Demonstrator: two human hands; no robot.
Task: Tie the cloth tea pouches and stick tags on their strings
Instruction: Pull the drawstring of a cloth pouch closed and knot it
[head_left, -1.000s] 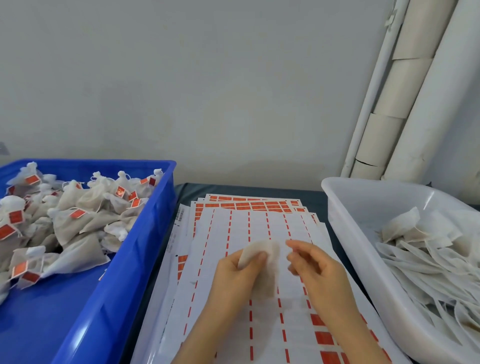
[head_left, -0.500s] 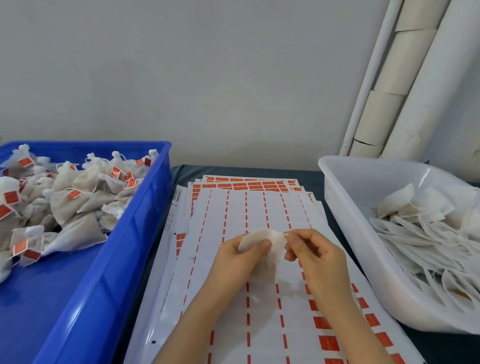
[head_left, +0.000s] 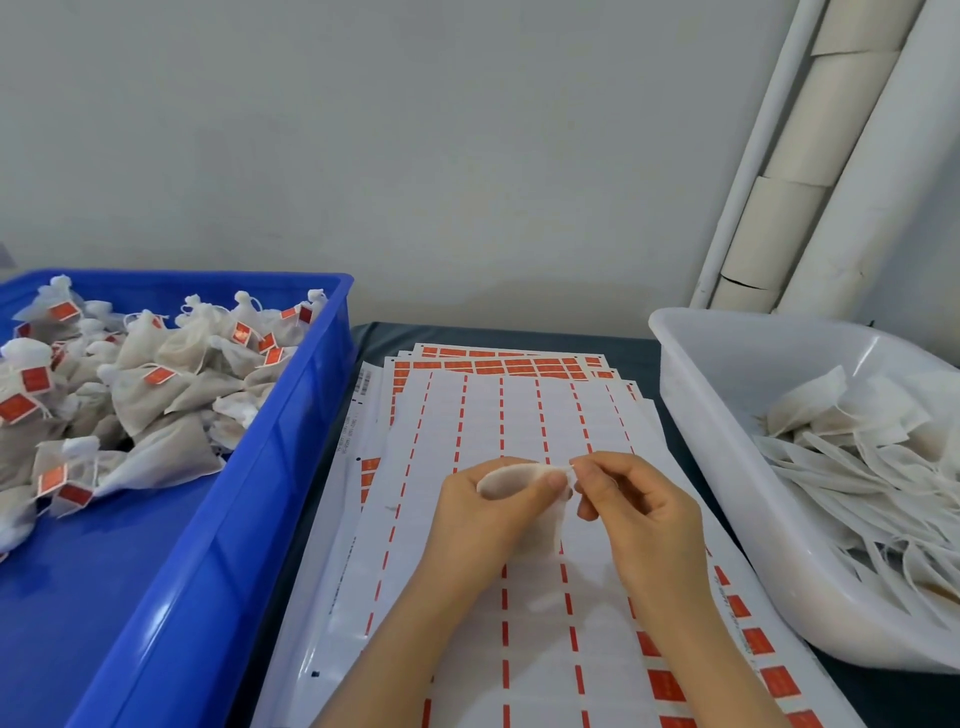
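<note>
Much of the cloth pouch (head_left: 511, 475) is hidden behind the left hand (head_left: 483, 525), by which it is gripped with thumb and curled fingers, just below centre of the frame and above the sticker sheets (head_left: 467, 415). Its right corner is pinched by the fingertips of the right hand (head_left: 636, 514); whether a string is caught in that pinch cannot be made out. The pouch's visible top edge is laid roughly left to right, and a thin flap is let hang towards the bottom of the frame between the hands. Both forearms are cut off by the lower edge. The blue bin (head_left: 249, 519) of tied, red-tagged pouches (head_left: 156, 395) is cropped at the left, and the white bin (head_left: 727, 467) of flat pouches (head_left: 857, 457) at the right.
</note>
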